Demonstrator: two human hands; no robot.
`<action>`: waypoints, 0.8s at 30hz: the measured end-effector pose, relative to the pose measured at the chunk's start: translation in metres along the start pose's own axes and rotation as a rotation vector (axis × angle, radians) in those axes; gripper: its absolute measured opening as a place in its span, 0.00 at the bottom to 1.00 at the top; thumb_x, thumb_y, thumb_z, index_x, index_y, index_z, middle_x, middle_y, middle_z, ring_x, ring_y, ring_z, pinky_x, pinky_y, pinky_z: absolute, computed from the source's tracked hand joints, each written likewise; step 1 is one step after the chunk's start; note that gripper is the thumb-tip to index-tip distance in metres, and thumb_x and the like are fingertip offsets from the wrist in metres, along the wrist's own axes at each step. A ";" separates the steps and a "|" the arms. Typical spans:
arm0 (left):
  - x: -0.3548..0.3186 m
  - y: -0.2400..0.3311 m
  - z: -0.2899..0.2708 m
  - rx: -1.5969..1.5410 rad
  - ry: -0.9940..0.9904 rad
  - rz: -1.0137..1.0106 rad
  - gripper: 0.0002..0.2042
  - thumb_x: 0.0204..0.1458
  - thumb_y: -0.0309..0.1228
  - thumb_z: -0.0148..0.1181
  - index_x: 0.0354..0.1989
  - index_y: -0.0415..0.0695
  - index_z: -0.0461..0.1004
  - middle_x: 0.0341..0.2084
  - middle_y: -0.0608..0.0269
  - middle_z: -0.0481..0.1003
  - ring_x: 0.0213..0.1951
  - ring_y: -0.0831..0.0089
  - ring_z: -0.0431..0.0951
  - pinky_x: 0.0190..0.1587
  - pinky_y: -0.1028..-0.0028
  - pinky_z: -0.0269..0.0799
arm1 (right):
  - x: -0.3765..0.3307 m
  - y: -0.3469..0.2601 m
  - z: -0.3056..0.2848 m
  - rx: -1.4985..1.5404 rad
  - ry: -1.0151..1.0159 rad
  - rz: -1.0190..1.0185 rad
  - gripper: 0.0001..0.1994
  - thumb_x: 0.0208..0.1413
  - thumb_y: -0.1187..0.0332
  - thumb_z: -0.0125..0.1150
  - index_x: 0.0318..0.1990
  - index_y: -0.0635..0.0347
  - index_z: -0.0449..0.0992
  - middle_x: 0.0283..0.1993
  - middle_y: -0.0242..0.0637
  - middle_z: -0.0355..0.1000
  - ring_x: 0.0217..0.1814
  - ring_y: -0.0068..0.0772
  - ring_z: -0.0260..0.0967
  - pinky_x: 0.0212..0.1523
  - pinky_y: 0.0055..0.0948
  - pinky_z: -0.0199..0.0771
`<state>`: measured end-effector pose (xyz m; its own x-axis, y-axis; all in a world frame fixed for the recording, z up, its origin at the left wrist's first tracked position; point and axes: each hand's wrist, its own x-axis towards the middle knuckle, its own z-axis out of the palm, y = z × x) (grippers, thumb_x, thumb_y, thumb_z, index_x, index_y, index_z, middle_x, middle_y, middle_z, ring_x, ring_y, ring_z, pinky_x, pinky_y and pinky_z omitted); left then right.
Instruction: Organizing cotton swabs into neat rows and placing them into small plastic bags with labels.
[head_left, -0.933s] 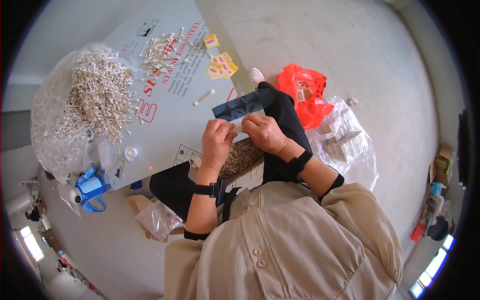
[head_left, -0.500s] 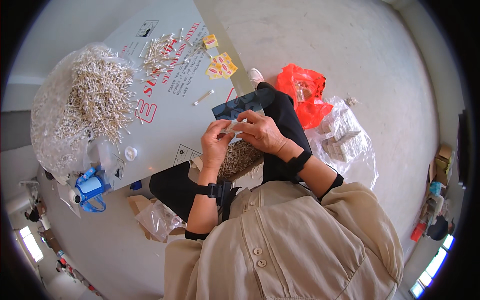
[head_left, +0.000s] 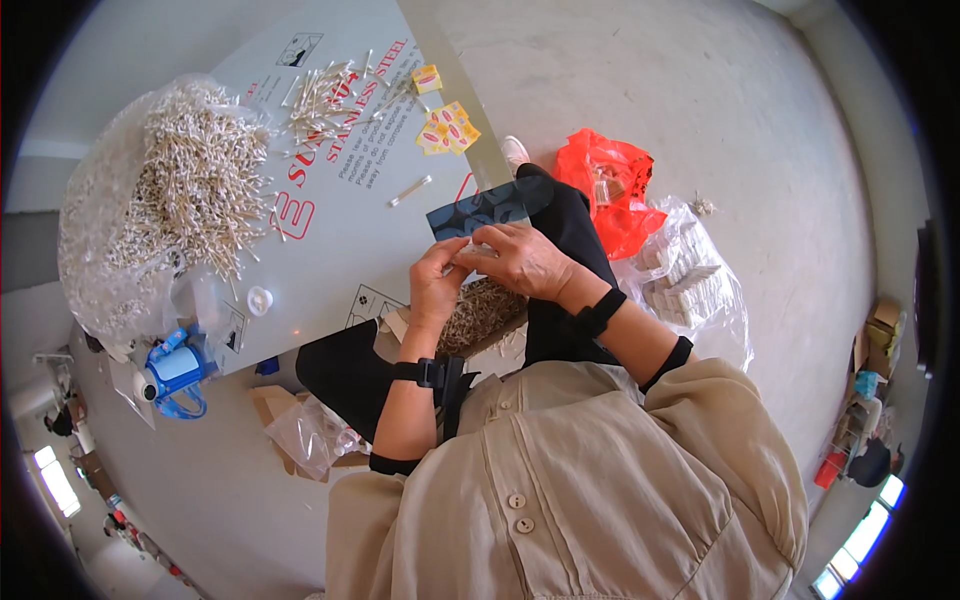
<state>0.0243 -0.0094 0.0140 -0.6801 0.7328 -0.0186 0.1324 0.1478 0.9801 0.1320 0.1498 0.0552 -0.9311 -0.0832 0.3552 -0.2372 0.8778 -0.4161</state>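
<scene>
Pinching a small whitish item (head_left: 477, 249) in both hands (head_left: 522, 262) by the counter's (head_left: 350, 250) near right corner, beside a dark strip (head_left: 476, 212).

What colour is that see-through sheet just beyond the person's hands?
The sheet is dark blue-grey with rounded markings, seen best in the head view.

A bag (head_left: 90, 225) heaped with swabs (head_left: 205, 175) fills the left of the table (head_left: 335, 240); near it sit a bottle (head_left: 178, 368) and, just right, a lid (head_left: 260, 301). Farther back lie loose swabs (head_left: 320, 100), small packets (head_left: 448, 130) to their right. I see a small piece (head_left: 477, 248) between the left hand (head_left: 437, 280) and right hand (head_left: 525, 263). Right, on the floor, lies a carrier bag (head_left: 622, 236), with a bag of packs (head_left: 733, 335) nearer.
</scene>
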 end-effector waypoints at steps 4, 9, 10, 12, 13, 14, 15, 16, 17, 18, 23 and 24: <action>-0.001 0.007 -0.002 -0.081 0.024 -0.066 0.15 0.47 0.15 0.63 0.45 0.37 0.79 0.39 0.57 0.80 0.38 0.72 0.80 0.43 0.75 0.77 | 0.001 -0.001 -0.004 -0.023 0.053 -0.018 0.16 0.46 0.71 0.64 0.46 0.50 0.77 0.44 0.38 0.70 0.40 0.39 0.75 0.41 0.36 0.78; 0.001 0.022 -0.007 0.047 0.010 0.029 0.16 0.47 0.12 0.62 0.46 0.37 0.78 0.40 0.60 0.79 0.40 0.75 0.79 0.44 0.76 0.77 | -0.007 0.004 -0.004 0.043 0.171 -0.024 0.15 0.44 0.73 0.61 0.43 0.59 0.76 0.39 0.38 0.71 0.38 0.39 0.75 0.36 0.33 0.78; 0.001 0.024 -0.007 0.151 0.012 0.126 0.16 0.45 0.12 0.63 0.44 0.38 0.78 0.38 0.58 0.80 0.39 0.70 0.80 0.42 0.74 0.77 | -0.008 0.005 -0.004 0.042 0.171 -0.023 0.15 0.44 0.73 0.61 0.43 0.59 0.76 0.39 0.38 0.71 0.38 0.39 0.75 0.36 0.33 0.78; 0.002 0.027 -0.007 0.255 0.015 0.223 0.16 0.43 0.13 0.64 0.42 0.39 0.79 0.37 0.56 0.80 0.38 0.65 0.81 0.40 0.72 0.78 | -0.009 0.006 -0.004 0.017 0.111 -0.022 0.15 0.44 0.73 0.60 0.43 0.61 0.76 0.39 0.39 0.71 0.39 0.40 0.75 0.37 0.34 0.78; 0.003 0.029 -0.007 0.274 0.008 0.240 0.16 0.42 0.13 0.64 0.41 0.39 0.78 0.37 0.56 0.80 0.38 0.64 0.81 0.40 0.72 0.78 | -0.009 0.006 -0.004 0.017 0.112 -0.022 0.15 0.44 0.73 0.60 0.43 0.61 0.76 0.39 0.39 0.71 0.39 0.40 0.75 0.37 0.34 0.78; 0.004 0.030 -0.007 0.293 0.000 0.259 0.15 0.42 0.13 0.64 0.41 0.39 0.78 0.36 0.56 0.80 0.38 0.63 0.81 0.40 0.71 0.78 | -0.008 0.006 -0.004 0.022 0.116 -0.021 0.14 0.44 0.73 0.60 0.42 0.62 0.76 0.39 0.40 0.71 0.39 0.40 0.75 0.38 0.34 0.78; 0.004 0.031 -0.006 0.293 -0.001 0.260 0.15 0.42 0.13 0.64 0.41 0.39 0.78 0.36 0.56 0.80 0.38 0.63 0.81 0.40 0.71 0.78 | -0.008 0.007 -0.004 0.026 0.120 -0.019 0.14 0.45 0.74 0.60 0.42 0.62 0.76 0.39 0.40 0.71 0.39 0.40 0.75 0.38 0.34 0.78; 0.002 0.032 -0.004 0.217 0.026 0.207 0.15 0.42 0.13 0.64 0.41 0.38 0.78 0.37 0.56 0.79 0.38 0.62 0.81 0.40 0.71 0.78 | -0.008 0.007 -0.005 0.025 0.121 -0.019 0.14 0.45 0.74 0.60 0.42 0.62 0.76 0.39 0.40 0.71 0.39 0.40 0.75 0.38 0.34 0.78; 0.001 0.033 -0.004 0.141 0.054 0.152 0.15 0.43 0.13 0.64 0.41 0.38 0.78 0.37 0.56 0.79 0.38 0.62 0.81 0.40 0.71 0.78 | -0.009 0.007 -0.005 0.029 0.141 -0.022 0.14 0.45 0.73 0.60 0.42 0.62 0.76 0.39 0.40 0.71 0.39 0.40 0.75 0.38 0.34 0.78; 0.001 0.032 -0.004 0.142 0.054 0.152 0.15 0.43 0.13 0.64 0.41 0.38 0.78 0.37 0.56 0.79 0.38 0.62 0.81 0.40 0.71 0.78 | -0.009 0.006 -0.005 0.033 0.161 -0.026 0.14 0.45 0.73 0.60 0.42 0.62 0.76 0.39 0.40 0.71 0.39 0.41 0.75 0.38 0.34 0.78; 0.001 0.030 -0.007 0.224 0.041 0.199 0.15 0.44 0.13 0.64 0.42 0.37 0.78 0.38 0.55 0.79 0.37 0.64 0.81 0.40 0.72 0.78 | -0.012 0.007 -0.001 0.015 0.159 -0.011 0.15 0.46 0.72 0.60 0.43 0.60 0.76 0.40 0.40 0.71 0.39 0.40 0.75 0.38 0.34 0.78; 0.001 0.029 -0.007 0.225 0.042 0.199 0.15 0.44 0.13 0.64 0.42 0.37 0.78 0.38 0.55 0.79 0.37 0.64 0.81 0.40 0.72 0.78 | -0.012 0.006 -0.001 0.006 0.144 0.000 0.15 0.46 0.72 0.60 0.44 0.59 0.77 0.40 0.39 0.71 0.39 0.39 0.75 0.38 0.34 0.77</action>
<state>0.0226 -0.0088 0.0440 -0.6532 0.7349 0.1825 0.4194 0.1504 0.8953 0.1416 0.1566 0.0495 -0.8817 -0.0142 0.4716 -0.2393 0.8748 -0.4211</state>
